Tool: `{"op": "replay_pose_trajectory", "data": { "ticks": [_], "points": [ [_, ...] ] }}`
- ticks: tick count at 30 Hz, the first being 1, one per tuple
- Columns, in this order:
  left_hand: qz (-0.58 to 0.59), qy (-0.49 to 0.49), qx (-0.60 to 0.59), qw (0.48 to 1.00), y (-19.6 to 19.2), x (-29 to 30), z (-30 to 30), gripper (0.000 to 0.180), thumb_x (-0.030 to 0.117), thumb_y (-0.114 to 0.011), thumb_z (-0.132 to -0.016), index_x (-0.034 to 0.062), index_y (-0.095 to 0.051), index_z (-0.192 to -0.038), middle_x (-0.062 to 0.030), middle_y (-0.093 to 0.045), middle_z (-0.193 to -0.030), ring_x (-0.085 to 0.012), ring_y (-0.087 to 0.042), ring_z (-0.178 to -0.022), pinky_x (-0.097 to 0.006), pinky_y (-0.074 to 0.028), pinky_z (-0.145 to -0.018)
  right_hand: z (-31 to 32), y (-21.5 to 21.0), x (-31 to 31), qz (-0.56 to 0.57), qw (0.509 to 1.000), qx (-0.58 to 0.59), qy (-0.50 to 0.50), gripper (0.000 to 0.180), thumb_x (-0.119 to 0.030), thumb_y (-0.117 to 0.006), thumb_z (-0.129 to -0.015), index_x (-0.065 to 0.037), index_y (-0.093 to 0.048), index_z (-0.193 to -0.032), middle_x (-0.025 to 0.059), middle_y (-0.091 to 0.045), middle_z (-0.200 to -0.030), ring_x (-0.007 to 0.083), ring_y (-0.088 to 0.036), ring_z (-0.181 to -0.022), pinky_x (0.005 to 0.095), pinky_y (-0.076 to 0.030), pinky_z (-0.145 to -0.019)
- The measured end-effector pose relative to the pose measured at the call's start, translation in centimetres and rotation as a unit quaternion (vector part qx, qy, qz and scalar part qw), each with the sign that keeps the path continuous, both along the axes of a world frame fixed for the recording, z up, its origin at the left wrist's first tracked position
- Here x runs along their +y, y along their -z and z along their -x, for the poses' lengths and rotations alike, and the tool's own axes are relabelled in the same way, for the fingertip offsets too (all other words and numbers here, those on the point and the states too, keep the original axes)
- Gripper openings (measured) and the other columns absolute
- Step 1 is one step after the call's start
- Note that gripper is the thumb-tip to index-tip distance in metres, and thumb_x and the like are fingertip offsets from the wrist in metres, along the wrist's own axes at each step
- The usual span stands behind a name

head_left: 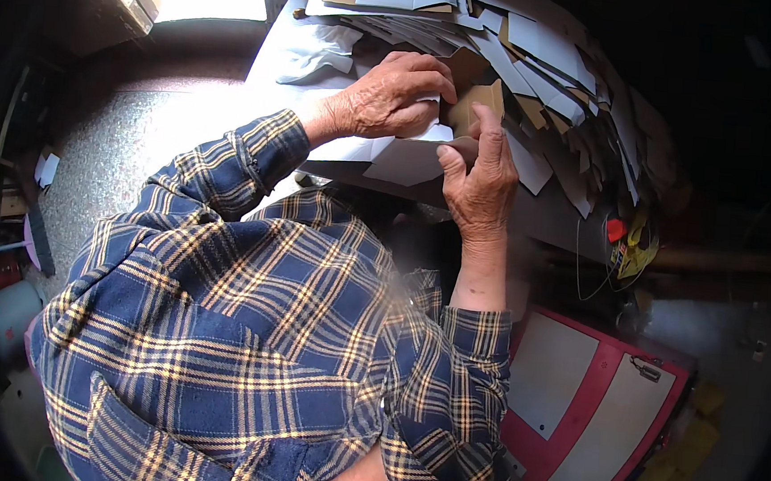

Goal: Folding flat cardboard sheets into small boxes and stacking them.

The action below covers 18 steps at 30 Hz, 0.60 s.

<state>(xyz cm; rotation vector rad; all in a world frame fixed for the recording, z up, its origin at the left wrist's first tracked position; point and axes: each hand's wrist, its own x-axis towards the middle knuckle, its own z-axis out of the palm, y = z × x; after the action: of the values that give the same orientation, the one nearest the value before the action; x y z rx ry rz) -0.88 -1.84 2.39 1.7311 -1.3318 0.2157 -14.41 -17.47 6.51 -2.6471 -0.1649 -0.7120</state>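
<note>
A small cardboard box [479,104], white outside and brown inside, stands partly folded at the near edge of the table, between my two hands. My left hand [391,93] is closed over its left side, fingers curled in toward the brown inner faces and fingertips partly hidden. On the other side, my right hand [482,180] grips a brown flap between the thumb and the bent fingers. A wide white panel [406,160] juts toward me below the left hand.
Flat white and brown cardboard pieces [551,51] lie heaped across the table's far and right sides. A crumpled white cloth or bag [323,50] is left of them. Yellow and red items [631,244] hang off the right edge. A red-and-white cabinet [588,407] stands at lower right.
</note>
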Motion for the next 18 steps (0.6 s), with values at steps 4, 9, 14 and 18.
{"op": "replay_pose_trajectory", "data": {
  "ticks": [4, 9, 14, 18],
  "points": [
    [0.023, -0.028, 0.002, 0.999, 0.2, -0.1, 0.1, 0.032, 0.015, -0.056, -0.084, 0.0097, -0.058, -0.116, -0.0138, -0.054, -0.118, -0.0297, -0.048, -0.117, -0.043, -0.035, -0.102, -0.4, 0.6, 0.5, 0.038, 0.996, -0.080, -0.003, 0.068, -0.022, -0.076, -0.074, -0.009, -0.042, -0.132, 0.0179, -0.055, -0.116, 0.0356, -0.058, -0.105, 0.0423, -0.050, -0.088],
    [0.026, -0.039, 0.001, 0.999, 0.3, -0.4, 0.2, 0.036, 0.014, -0.056, -0.083, 0.0098, -0.057, -0.118, -0.0137, -0.053, -0.120, -0.0299, -0.048, -0.117, -0.043, -0.035, -0.102, -0.2, 1.5, 0.6, -0.082, 0.995, -0.059, 0.010, 0.072, -0.028, -0.076, -0.076, -0.005, -0.038, -0.133, 0.0202, -0.051, -0.125, 0.0400, -0.054, -0.112, 0.0454, -0.045, -0.096],
    [0.038, -0.043, 0.005, 0.998, 0.9, -0.3, 0.4, 0.037, 0.013, -0.056, -0.082, 0.0104, -0.057, -0.118, -0.0136, -0.053, -0.121, -0.0298, -0.047, -0.118, -0.043, -0.034, -0.102, -0.7, 0.9, 0.3, 0.029, 0.997, -0.078, 0.000, 0.056, -0.029, -0.070, -0.082, -0.005, -0.048, -0.127, 0.0182, -0.052, -0.126, 0.0379, -0.056, -0.112, 0.0436, -0.051, -0.090],
    [0.023, -0.076, -0.028, 0.996, 0.6, -0.3, 0.7, 0.039, 0.023, -0.055, -0.082, 0.0118, -0.057, -0.120, -0.0128, -0.052, -0.123, -0.0293, -0.045, -0.122, -0.046, -0.030, -0.106, -0.7, 0.7, 0.1, 0.031, 0.997, -0.069, 0.009, 0.056, -0.025, -0.071, -0.080, -0.006, -0.050, -0.129, 0.0161, -0.054, -0.126, 0.0366, -0.057, -0.111, 0.0428, -0.051, -0.090]
  ]
}}
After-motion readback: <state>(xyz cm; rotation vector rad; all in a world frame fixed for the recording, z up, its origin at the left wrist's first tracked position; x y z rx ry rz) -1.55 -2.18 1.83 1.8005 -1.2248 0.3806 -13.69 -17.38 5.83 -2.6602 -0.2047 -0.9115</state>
